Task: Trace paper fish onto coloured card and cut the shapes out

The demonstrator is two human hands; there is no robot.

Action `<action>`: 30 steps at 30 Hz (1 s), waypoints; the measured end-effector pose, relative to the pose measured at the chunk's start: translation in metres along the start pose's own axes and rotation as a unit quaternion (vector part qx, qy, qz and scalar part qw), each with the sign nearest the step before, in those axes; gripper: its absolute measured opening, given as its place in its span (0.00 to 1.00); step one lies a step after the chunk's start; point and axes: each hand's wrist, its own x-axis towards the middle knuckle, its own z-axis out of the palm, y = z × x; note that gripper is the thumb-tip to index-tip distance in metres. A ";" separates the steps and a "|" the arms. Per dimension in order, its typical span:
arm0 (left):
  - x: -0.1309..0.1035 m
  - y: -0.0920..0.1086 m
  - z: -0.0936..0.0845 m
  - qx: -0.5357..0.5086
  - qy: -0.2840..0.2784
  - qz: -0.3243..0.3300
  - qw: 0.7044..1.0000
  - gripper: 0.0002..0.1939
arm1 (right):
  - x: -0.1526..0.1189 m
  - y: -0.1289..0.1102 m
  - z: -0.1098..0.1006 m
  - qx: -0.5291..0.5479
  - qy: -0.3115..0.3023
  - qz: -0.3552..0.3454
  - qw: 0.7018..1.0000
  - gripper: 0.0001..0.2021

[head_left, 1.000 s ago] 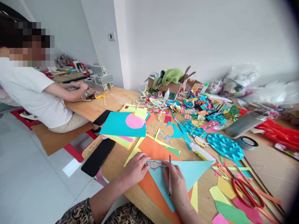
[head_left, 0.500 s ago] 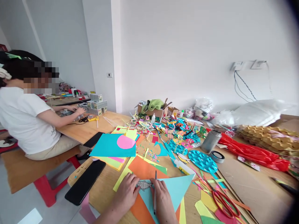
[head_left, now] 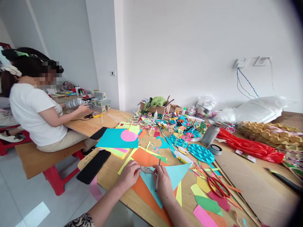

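Note:
My left hand (head_left: 130, 174) pinches one end of a small grey fish cutout (head_left: 147, 170), which lies over a light blue sheet of paper (head_left: 176, 177). A pen (head_left: 157, 183) is gripped in my right hand (head_left: 163, 183), its upper end pointing away from me. The fingers of that hand are at the fish's other end; whether they also pinch it, I cannot tell. Under the blue sheet lies an orange sheet (head_left: 145, 156).
Red-handled scissors (head_left: 219, 186) and coloured scraps (head_left: 208, 204) lie at right. A metal bottle (head_left: 210, 135) stands behind a blue oval piece (head_left: 201, 153). A black phone (head_left: 94, 166) rests at the left table edge. A co-worker (head_left: 40, 110) sits at the far left.
The whole view has shifted a little, and more of my forearms shows. Both hands stay at the fish cutout. The co-worker's hands have moved, with a grey bundle now visible by them.

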 end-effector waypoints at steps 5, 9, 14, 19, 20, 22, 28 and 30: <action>0.000 -0.003 0.000 -0.013 0.018 0.017 1.000 0.09 | -0.001 0.000 0.000 0.023 -0.005 -0.004 1.000 0.13; 0.001 -0.007 0.001 -0.034 0.026 0.033 0.999 0.11 | -0.001 -0.004 -0.004 0.033 0.006 -0.007 0.999 0.13; 0.002 -0.012 0.001 -0.057 0.035 0.039 0.997 0.12 | 0.000 -0.010 -0.009 0.052 0.030 -0.001 0.998 0.11; 0.001 -0.011 -0.001 -0.060 0.036 0.019 0.997 0.13 | 0.003 -0.014 -0.010 0.073 0.068 0.028 0.995 0.10; 0.001 -0.010 -0.002 -0.060 0.032 0.017 0.998 0.13 | 0.005 -0.015 -0.013 0.076 0.074 0.034 0.994 0.10; 0.001 -0.009 -0.002 -0.059 0.025 0.012 0.998 0.14 | 0.013 -0.013 -0.027 0.079 0.077 0.043 0.993 0.09; 0.000 -0.011 0.000 -0.049 0.038 0.020 0.998 0.13 | 0.067 0.040 -0.114 0.021 0.073 0.089 0.993 0.12; 0.000 -0.012 0.000 -0.045 0.040 0.026 0.998 0.13 | 0.085 0.072 -0.138 -0.021 0.072 0.132 0.988 0.11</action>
